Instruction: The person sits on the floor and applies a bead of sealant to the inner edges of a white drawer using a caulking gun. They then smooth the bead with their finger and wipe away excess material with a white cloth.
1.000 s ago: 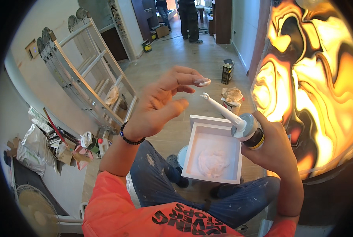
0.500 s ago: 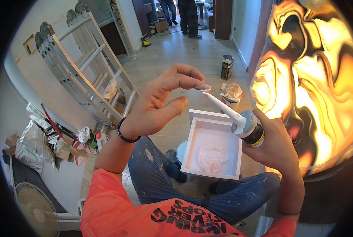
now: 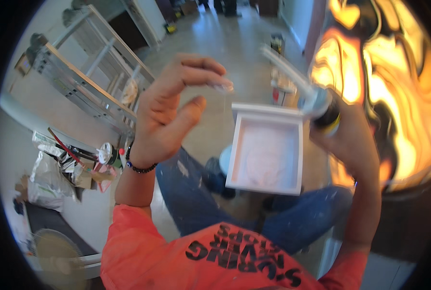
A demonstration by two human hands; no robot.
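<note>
My left hand [image 3: 164, 108] is raised, thumb and fingers apart, with a smear of white paste [image 3: 223, 87] on a fingertip. It grips nothing. On the right, my right hand [image 3: 353, 133] is wrapped round a sealant cartridge [image 3: 317, 102] with a dark body, a grey collar and a long white nozzle [image 3: 288, 67] slanting up to the left. A white drawer-like box [image 3: 262, 188] stands between my knees, below both hands. Pale, whitish-pink paste [image 3: 262, 162] is spread over its floor. The picture is somewhat blurred by motion.
A folded aluminium ladder [image 3: 87, 79] leans at the left. Bags [image 3: 49, 188] and clutter lie below it, near a fan [image 3: 58, 256]. Tins [image 3: 284, 94] stand on the floor beyond the box. A glowing marbled panel [image 3: 370, 96] fills the right side.
The cartridge's nozzle has come away from my left fingertip. My left hand has moved left and up, my right hand rightward with the cartridge. The whole view has shifted.
</note>
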